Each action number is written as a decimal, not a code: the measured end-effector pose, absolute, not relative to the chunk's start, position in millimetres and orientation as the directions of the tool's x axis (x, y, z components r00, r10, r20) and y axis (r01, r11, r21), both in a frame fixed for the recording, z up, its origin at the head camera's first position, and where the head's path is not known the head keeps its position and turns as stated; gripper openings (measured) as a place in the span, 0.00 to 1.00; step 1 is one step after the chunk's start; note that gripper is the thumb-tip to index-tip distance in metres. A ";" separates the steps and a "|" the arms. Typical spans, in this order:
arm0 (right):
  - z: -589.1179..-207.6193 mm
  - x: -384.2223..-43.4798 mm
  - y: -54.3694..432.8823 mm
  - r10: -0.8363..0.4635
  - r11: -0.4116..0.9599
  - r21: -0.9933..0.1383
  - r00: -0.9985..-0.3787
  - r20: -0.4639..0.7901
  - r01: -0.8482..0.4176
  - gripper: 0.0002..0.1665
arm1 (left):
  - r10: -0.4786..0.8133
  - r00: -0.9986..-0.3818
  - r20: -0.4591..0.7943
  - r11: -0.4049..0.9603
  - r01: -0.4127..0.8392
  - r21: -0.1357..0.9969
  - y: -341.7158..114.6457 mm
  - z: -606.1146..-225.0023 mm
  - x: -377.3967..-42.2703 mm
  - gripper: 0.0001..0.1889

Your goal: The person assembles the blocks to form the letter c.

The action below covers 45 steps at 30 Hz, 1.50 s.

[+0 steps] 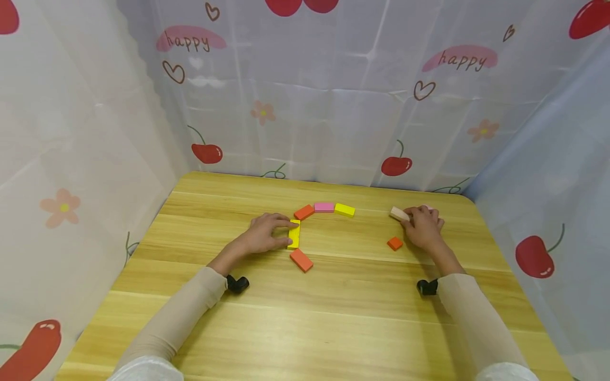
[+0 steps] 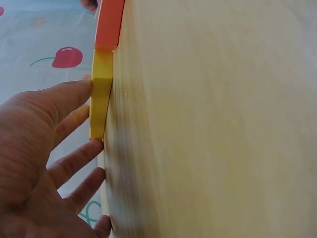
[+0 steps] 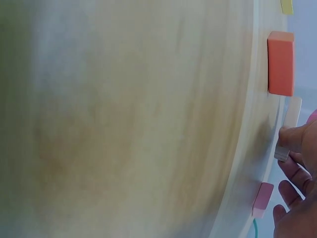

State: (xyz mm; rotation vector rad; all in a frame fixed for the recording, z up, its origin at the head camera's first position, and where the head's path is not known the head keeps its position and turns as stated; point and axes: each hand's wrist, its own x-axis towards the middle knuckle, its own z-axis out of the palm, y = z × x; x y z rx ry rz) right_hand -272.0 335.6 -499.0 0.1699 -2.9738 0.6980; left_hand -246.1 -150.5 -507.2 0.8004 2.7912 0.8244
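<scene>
In the head view my left hand (image 1: 264, 233) touches a yellow block (image 1: 294, 234) with thumb and fingertips, its fingers fairly straight. The left wrist view shows the thumb against this yellow block (image 2: 101, 94), one end of which meets an orange block (image 2: 109, 25). My right hand (image 1: 423, 227) pinches a pale wooden block (image 1: 399, 214) between thumb and fingers; the right wrist view shows this wooden block (image 3: 291, 116) tilted. A small orange block (image 1: 394, 243) lies left of the right hand. Behind that hand, a pink block (image 1: 428, 207) is mostly hidden.
A curved row continues from the yellow block: an orange-red block (image 1: 304, 212), a pink block (image 1: 324, 208) and another yellow block (image 1: 345, 210) behind, and an orange-red block (image 1: 301, 260) in front. The wooden table (image 1: 329, 328) is enclosed by patterned curtains (image 1: 324, 127).
</scene>
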 end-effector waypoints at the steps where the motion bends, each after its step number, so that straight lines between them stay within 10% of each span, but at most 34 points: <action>1: -499.2 -271.6 335.0 -0.091 0.891 -0.435 -0.990 0.104 -0.128 0.22 | 0.522 -0.852 0.031 0.711 0.456 0.536 -150.5 -507.2 -245.9 0.27; 45: -494.2 -236.1 301.5 -0.193 0.849 -0.464 -0.966 0.174 -0.253 0.22 | 0.524 -0.851 0.034 0.711 0.459 0.533 -151.1 -508.2 -246.3 0.27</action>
